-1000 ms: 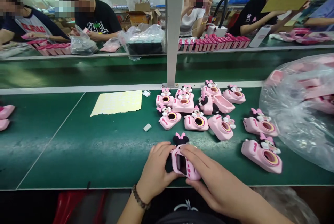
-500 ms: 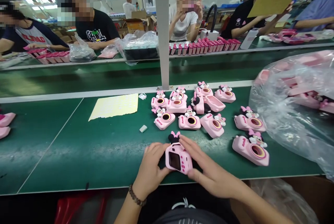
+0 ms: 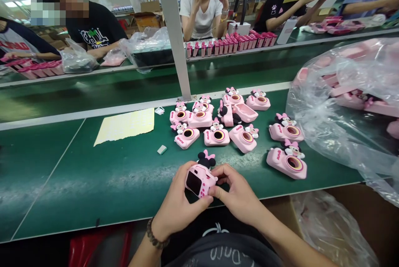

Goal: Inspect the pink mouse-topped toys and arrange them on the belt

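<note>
Pink toy camera with black mouse ears is held between two hands, over the near part of the green table. The left hand curls its fingers around one side. The right hand grips the other side with its thumb and fingers. Many more pink cameras sit in a bunch just ahead. A big clear plastic bag of pink things lies to the right, and a pale paper sheet lies to the left. Dark beads circle the left wrist.
</note>
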A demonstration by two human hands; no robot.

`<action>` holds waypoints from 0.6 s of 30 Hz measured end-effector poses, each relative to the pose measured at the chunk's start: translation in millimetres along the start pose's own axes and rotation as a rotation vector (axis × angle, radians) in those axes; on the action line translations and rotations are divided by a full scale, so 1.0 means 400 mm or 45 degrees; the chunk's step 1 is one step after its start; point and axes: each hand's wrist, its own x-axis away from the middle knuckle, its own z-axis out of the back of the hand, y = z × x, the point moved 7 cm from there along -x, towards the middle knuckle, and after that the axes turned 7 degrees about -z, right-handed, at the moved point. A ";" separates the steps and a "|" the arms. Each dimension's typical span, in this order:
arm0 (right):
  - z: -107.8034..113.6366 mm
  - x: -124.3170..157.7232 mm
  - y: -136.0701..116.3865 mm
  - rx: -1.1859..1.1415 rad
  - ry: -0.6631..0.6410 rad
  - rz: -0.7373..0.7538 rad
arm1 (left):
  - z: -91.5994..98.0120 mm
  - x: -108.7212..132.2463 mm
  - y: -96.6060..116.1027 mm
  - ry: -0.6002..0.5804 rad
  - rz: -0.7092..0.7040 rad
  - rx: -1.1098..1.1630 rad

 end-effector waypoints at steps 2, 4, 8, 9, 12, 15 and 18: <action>-0.002 0.000 0.004 -0.015 0.011 0.040 | -0.001 -0.002 -0.002 0.002 0.014 -0.024; -0.003 -0.004 0.009 -0.044 0.006 0.065 | -0.002 -0.004 -0.006 -0.003 0.022 -0.056; -0.003 -0.018 0.021 -0.080 0.021 0.014 | 0.007 -0.008 -0.011 0.010 0.053 -0.101; -0.005 -0.018 0.018 -0.121 0.021 0.017 | 0.015 -0.008 -0.009 0.025 0.058 -0.095; -0.025 -0.012 -0.004 -0.361 -0.087 0.034 | 0.032 -0.004 0.004 0.024 0.058 0.018; -0.054 0.000 -0.017 -0.561 -0.243 -0.044 | 0.032 0.004 0.012 -0.036 0.047 0.122; -0.060 0.004 -0.016 -0.577 -0.251 -0.084 | 0.025 0.008 0.010 0.000 0.028 0.029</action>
